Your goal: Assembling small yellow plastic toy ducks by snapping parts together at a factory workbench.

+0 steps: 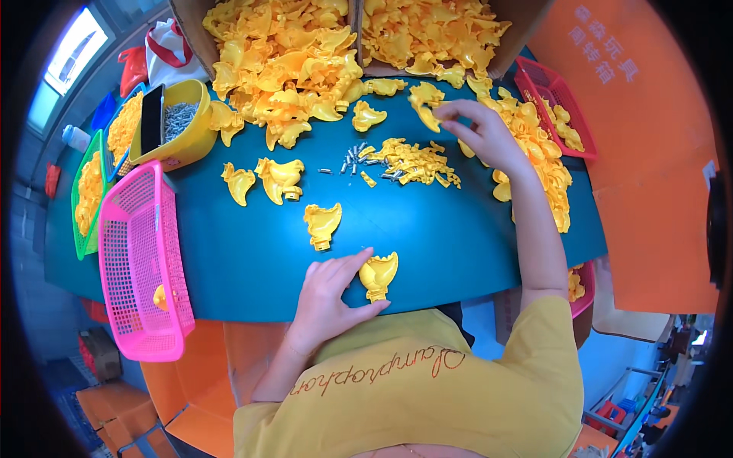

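Observation:
My left hand (328, 294) is at the table's near edge, thumb and forefinger at two ends of a curved yellow plastic shell piece (379, 276) lying there. Farther off on the right, my right hand (489, 133) pinches another curved yellow shell piece (426, 114) by its edge. One separate shell piece (322, 226) lies just beyond my left hand. Two more, including a wider shell piece (280, 179), rest farther left. Mid-table are a small heap of little yellow parts (416, 162) and a scatter of grey metal pins (353, 158).
Cardboard boxes spill yellow shells (286, 69) across the far side. A pink basket (141, 259) and a yellow tub (183, 122) of screws with a dark phone stand left. More shells (534, 153) and a red basket (584, 145) lie right, beside an orange panel (649, 153).

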{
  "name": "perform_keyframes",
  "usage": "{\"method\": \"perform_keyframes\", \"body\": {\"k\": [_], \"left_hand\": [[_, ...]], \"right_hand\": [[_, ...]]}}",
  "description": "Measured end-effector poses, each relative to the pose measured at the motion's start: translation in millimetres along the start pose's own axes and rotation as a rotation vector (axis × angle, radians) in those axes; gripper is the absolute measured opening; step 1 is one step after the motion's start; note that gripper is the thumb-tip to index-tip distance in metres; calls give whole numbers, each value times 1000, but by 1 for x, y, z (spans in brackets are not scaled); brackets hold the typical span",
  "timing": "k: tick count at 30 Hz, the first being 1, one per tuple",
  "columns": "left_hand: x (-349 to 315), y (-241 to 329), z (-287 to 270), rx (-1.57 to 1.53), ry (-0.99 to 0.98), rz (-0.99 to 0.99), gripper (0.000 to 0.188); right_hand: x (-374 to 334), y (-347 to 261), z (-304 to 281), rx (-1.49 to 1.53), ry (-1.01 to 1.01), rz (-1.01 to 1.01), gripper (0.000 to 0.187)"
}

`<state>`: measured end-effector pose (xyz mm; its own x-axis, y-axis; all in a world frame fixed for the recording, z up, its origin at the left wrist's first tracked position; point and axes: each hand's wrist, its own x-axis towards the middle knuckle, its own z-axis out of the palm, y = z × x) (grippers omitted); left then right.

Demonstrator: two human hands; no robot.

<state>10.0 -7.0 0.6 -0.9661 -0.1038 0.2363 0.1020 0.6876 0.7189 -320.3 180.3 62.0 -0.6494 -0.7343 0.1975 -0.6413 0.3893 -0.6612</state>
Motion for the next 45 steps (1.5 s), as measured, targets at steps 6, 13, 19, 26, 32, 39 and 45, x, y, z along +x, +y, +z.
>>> {"method": "perform_keyframes", "body": {"k": [6, 13, 19, 26, 32, 39, 45], "left_hand": [[1, 2, -4, 25, -52, -17, 82], [3, 4, -3, 38, -57, -31, 83], [0, 8, 0, 31, -17, -77, 82], [1, 3, 9, 68, 93, -113, 84], [2, 2, 3, 91, 38, -90, 82], [3, 3, 2, 92, -19, 12, 85], [1, 6, 2, 109, -33, -62, 91]], "right_hand": [[-56, -30, 26, 170, -235, -290, 16], [-35, -56, 107, 361, -535, -450, 34], [34, -24, 52, 196, -165, -46, 39], [32, 83, -17, -446, -17, 203, 33], [-1, 30, -32, 388, 50, 114, 30], [-99, -25, 11, 649, -492, 389, 31], [-153, -24, 46, -21, 25, 116, 50]]}}
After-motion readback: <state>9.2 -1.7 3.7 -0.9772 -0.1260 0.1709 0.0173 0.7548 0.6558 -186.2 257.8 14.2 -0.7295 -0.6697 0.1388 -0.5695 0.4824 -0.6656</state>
